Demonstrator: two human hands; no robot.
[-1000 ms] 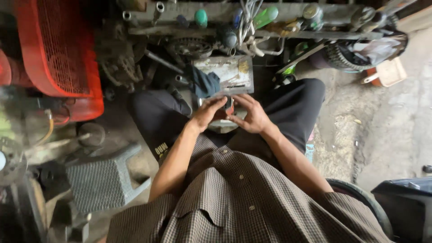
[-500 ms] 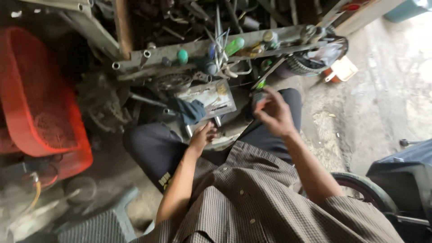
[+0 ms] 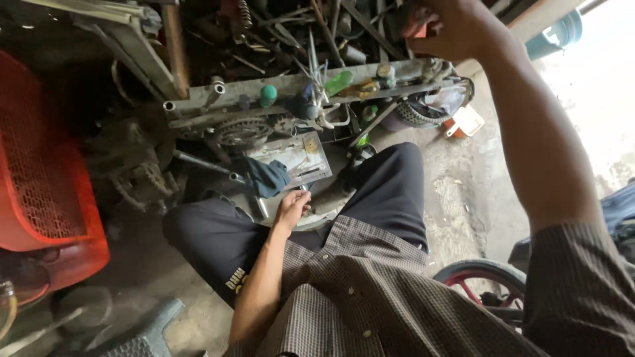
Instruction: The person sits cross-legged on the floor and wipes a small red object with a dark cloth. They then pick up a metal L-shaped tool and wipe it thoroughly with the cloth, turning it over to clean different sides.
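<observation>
My left hand (image 3: 292, 209) rests low between my knees, fingers curled on a small metal part that I cannot make out clearly, just below a flat metal tray (image 3: 291, 159) with a blue rag (image 3: 266, 178) on it. My right hand (image 3: 450, 26) is raised high at the top of the view, above a cluttered metal shelf (image 3: 284, 89), closed around a small reddish object (image 3: 418, 25). I sit with dark trousers and a checked shirt.
A red mesh crate (image 3: 46, 178) stands at the left. The shelf holds screwdrivers with green handles (image 3: 338, 82), rods and metal scraps. A small tyre (image 3: 423, 114) lies by the shelf's right end. A red-rimmed wheel (image 3: 483, 277) is at my right side, a grey plastic stool (image 3: 142, 334) at lower left.
My right hand left the work between my knees and rose up to the shelf top, now gripping a reddish object. My left hand stayed low. My head tilted left and upward.
</observation>
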